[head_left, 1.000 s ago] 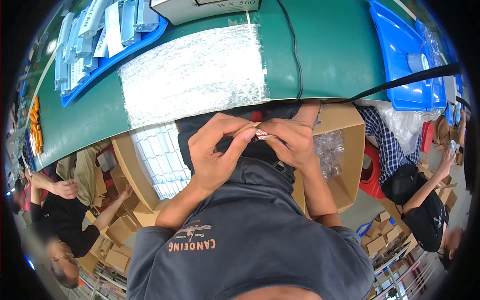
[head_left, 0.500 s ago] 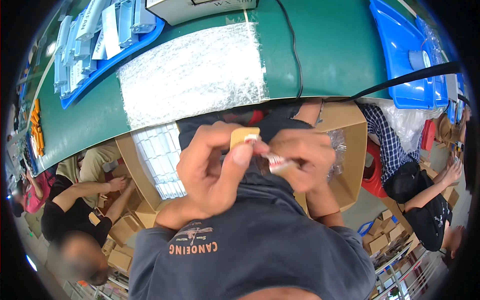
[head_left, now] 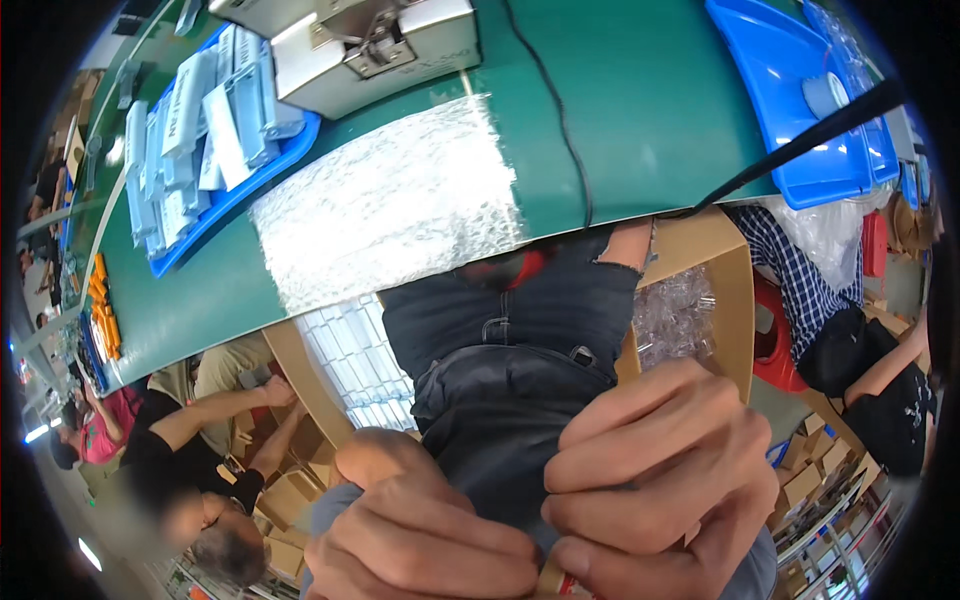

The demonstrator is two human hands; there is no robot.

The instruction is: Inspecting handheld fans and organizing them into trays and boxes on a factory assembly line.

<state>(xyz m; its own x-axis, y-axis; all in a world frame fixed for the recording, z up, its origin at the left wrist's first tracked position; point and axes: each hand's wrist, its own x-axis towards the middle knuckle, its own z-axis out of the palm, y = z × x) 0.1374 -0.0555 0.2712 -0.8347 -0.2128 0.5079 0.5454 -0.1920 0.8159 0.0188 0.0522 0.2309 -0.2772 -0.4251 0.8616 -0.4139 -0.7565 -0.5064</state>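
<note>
My left hand (head_left: 425, 540) and my right hand (head_left: 665, 470) are close together at the lower edge, in front of my chest, both with curled fingers. Between their fingertips shows part of a small tan piece (head_left: 556, 580) with red and white on it; the fingers cover most of it, so its kind cannot be told. A speck of white shows among the right hand's fingers. My lap, in dark shorts (head_left: 510, 325), lies beyond the hands.
Bubble wrap (head_left: 390, 195) lies on the green table (head_left: 660, 130) beside a metal-cased machine (head_left: 370, 55). Blue trays hold light-blue packages (head_left: 185, 120) and a tape roll (head_left: 825, 95). Cartons hold white packs (head_left: 360, 360) and clear plastic pieces (head_left: 675, 315). Co-workers sit either side.
Both hands have come down toward my chest and closer to the camera, carrying the small tan piece. The fingers now hide most of it. The view has shifted, showing more of the machine.
</note>
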